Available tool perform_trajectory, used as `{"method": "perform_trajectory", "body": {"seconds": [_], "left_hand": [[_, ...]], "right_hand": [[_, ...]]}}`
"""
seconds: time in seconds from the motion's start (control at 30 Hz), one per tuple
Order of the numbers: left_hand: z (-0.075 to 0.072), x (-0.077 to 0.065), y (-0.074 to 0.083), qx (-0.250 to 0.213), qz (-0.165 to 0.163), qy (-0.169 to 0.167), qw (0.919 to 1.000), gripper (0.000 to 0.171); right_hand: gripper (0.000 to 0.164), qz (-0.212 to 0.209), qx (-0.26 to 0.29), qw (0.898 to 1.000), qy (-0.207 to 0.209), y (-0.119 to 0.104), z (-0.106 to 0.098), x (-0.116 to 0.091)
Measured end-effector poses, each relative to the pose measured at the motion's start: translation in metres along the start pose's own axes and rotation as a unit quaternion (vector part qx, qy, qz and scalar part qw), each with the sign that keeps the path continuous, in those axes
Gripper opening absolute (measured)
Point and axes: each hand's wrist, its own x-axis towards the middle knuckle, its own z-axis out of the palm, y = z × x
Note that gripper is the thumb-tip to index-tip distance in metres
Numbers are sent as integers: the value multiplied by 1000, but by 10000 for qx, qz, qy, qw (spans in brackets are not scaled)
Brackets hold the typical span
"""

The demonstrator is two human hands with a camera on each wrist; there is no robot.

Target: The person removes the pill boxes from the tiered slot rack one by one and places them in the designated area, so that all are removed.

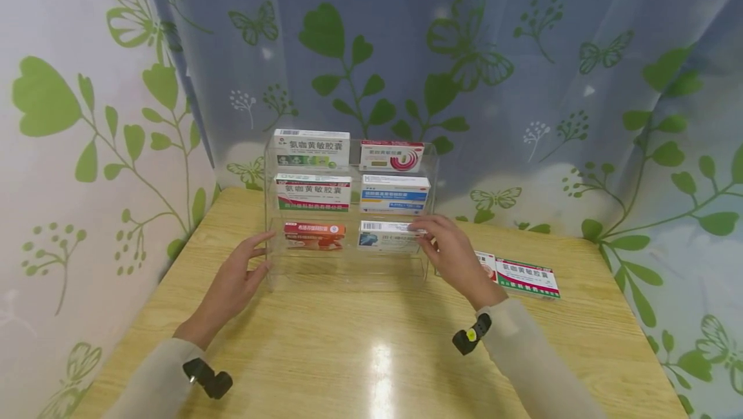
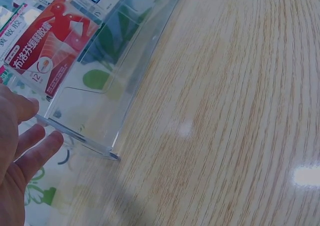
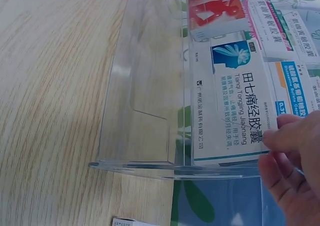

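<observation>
A clear acrylic display rack [image 1: 348,271] stands on the table, with medicine boxes in three tiers and two columns. At its left side, my left hand [image 1: 235,277] has its fingers spread right at the edge, beside the red-orange medicine box [image 1: 313,236] in the bottom tier. On the other side, my right hand [image 1: 455,254] pinches the upper right corner of a white medicine box [image 3: 227,105] with a blue flower picture. That box sits in the bottom right place, leaning back behind the clear front lip.
Green-and-white boxes [image 1: 313,193] fill the left column above. A blue-and-white box [image 1: 395,194] and a red-and-white box [image 1: 391,156] stand in the right column. More boxes, one with green and red bands [image 1: 528,277], lie on the table [image 1: 325,354] at right. A patterned curtain [image 1: 371,38] hangs behind.
</observation>
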Motion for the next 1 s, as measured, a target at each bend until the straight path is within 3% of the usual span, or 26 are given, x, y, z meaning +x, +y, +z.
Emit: {"method": "perform_trajectory", "body": {"seconds": [0.2,0.57,1.0], "left_hand": [[2,-1,-2,-31,-26,-13,10000,58],[4,0,-4,-3,-52,-59,10000,59],[0,-1,0,19,-69,-51,10000,58]], "right_hand": [[26,-126,-236,9994,201,-4,-1,4],[23,-556,591,9921,958,-8,-24,7],[26,214,1288,9827,1313,17,-73,-17]]}}
